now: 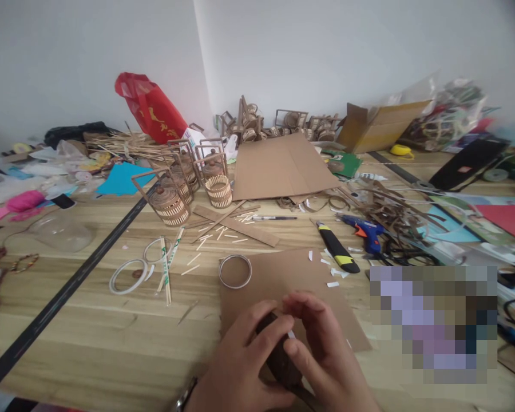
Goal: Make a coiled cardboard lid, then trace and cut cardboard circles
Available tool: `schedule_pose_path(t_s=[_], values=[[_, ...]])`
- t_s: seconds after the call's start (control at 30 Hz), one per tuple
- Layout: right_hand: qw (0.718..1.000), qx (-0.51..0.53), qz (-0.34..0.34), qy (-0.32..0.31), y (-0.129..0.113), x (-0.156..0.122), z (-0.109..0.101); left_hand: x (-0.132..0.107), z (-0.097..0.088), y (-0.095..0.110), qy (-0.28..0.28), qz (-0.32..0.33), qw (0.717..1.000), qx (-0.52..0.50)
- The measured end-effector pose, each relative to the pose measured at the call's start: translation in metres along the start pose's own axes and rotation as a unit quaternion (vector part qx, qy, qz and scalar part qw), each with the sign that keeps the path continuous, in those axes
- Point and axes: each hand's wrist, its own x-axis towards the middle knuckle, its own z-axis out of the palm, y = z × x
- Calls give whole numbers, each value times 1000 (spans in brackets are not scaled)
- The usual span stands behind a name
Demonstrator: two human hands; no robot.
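Observation:
My left hand (pixel 244 357) is wrapped round a dark brown rounded piece (pixel 281 363), its fingers lying across the top. From the other side my right hand (pixel 326 360) closes in with bent fingers and thumb against the same piece. A small white bit shows at its upper edge, and a dark strip trails from its lower end. My fingers hide much of the piece, so its exact kind is unclear. Below lies a cardboard sheet (pixel 278 274), with a ring of brown strip (pixel 235 271) on its far left corner.
Small lidded baskets (pixel 169 203) and an open basket (pixel 218 191) stand further back. A utility knife (pixel 338 247) and a blue glue gun (pixel 367 230) lie to the right. Tape rolls (pixel 129 277), paper-wrapped chopsticks (pixel 167 266) and short sticks are scattered leftward. A large cardboard sheet (pixel 283 166) lies behind.

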Motion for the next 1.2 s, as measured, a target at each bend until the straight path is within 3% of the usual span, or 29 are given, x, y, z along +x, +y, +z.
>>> schedule_pose_path(t_s=[0.17,0.27,0.4,0.6,1.0,1.2], values=[[998,-35,-34,-29,-12,7,-12,1,-6,2,3,-57,998,18],[997,-58,-21,-35,-19,10,-22,1,-10,4,6,-52,998,39],[984,-148,1,-101,-33,19,-36,1,-10,5,7,-41,995,87],[978,-118,61,-162,-52,36,-35,3,-10,8,-1,-19,988,152],[965,-159,102,-181,-50,28,-39,6,-12,13,-51,-17,981,187],[965,-174,48,-191,-47,26,-38,5,-13,14,-84,-29,977,195]])
